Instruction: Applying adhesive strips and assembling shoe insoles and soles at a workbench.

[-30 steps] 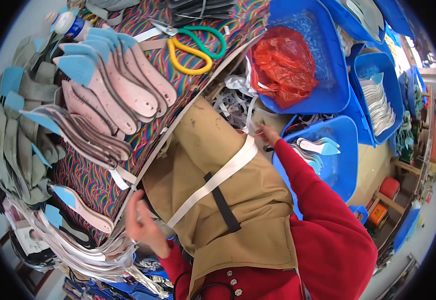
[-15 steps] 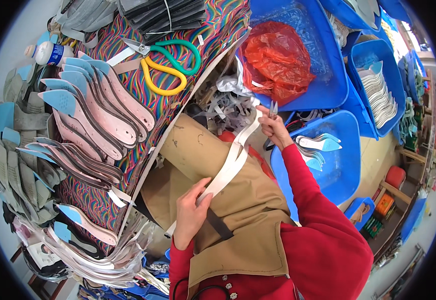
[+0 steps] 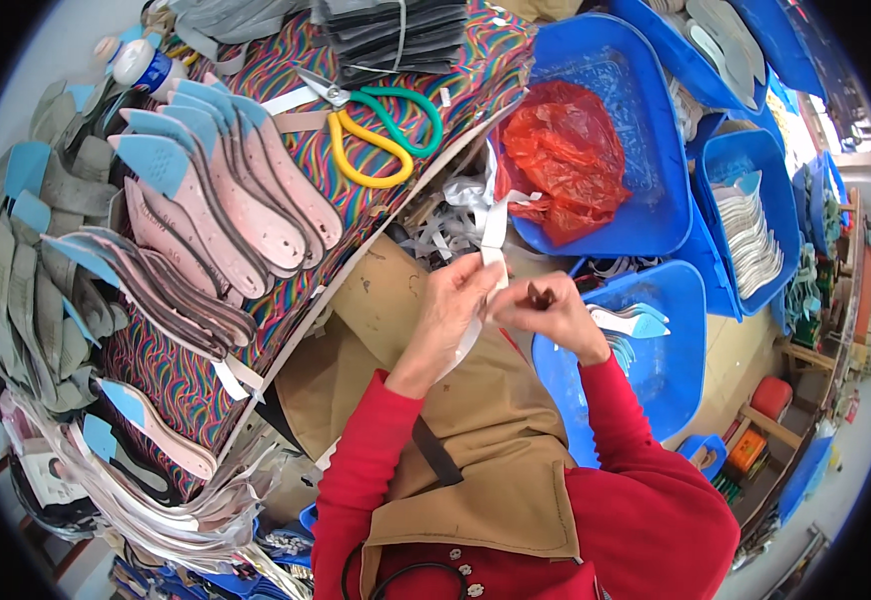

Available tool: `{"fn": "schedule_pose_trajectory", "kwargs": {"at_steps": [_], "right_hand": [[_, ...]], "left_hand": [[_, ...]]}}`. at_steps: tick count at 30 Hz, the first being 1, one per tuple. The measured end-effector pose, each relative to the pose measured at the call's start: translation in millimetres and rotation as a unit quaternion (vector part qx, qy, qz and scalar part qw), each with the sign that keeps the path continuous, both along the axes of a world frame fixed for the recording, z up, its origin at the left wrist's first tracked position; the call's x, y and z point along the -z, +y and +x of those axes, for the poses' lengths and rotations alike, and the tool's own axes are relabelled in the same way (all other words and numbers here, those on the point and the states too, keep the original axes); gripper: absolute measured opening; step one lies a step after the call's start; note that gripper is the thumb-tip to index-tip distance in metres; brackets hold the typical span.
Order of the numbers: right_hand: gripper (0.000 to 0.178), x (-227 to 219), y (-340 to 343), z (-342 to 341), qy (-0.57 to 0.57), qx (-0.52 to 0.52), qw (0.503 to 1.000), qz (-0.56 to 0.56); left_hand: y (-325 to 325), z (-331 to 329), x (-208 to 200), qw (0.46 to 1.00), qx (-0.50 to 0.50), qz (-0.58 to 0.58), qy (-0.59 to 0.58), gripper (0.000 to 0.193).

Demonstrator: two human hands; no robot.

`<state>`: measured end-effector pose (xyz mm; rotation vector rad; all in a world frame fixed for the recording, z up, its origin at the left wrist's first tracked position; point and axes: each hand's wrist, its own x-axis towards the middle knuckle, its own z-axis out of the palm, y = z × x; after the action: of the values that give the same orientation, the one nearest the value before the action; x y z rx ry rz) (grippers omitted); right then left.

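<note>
Head view: at the frame's centre, the left hand (image 3: 451, 310) and the right hand (image 3: 546, 312) meet over a tan apron (image 3: 476, 420), both pinching one white strip (image 3: 491, 262) that runs up toward the table edge. Left fingers wrap its lower part; right fingers clench just beside them. Upper centre, green-and-yellow scissors (image 3: 381, 125) lie on the striped cloth (image 3: 286, 70); a red bag (image 3: 561, 155) fills a blue tub (image 3: 646, 200) at upper right.

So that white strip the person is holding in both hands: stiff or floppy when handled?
Probably floppy: the white strip bends where the left hand and right hand pinch it, and its lower end curves away below. It looks thin and flat, so likely light. Its surface grip cannot be judged.
</note>
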<state>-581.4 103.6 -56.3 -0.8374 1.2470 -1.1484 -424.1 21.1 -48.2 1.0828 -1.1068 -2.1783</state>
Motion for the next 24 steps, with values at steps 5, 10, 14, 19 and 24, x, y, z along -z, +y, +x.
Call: {"fn": "schedule_pose_trajectory", "kwargs": {"at_steps": [5,10,14,19,24], "right_hand": [[0.016,1.9,-6.3,-6.7,-0.063,0.132,0.986,0.080],[0.017,7.6,-26.4,-7.8,-0.041,0.180,0.978,0.102],[0.015,2.1,-40.7,-6.9,-0.017,0.149,0.984,0.095],[0.015,-4.1,-42.4,-10.9,0.019,0.088,0.992,0.090],[0.012,0.2,-42.8,-19.5,-0.023,0.100,0.992,0.072]], "left_hand": [[16.1,-1.3,9.4,0.996,-0.060,0.015,0.058,0.014],[34.7,-1.8,13.1,0.998,-0.041,-0.028,0.037,0.014],[35.7,1.3,15.4,0.998,-0.015,-0.064,0.004,0.018],[36.0,-0.3,22.0,0.988,0.000,-0.145,-0.047,0.020],[41.2,4.3,29.0,0.966,0.059,-0.228,-0.112,0.024]]}}
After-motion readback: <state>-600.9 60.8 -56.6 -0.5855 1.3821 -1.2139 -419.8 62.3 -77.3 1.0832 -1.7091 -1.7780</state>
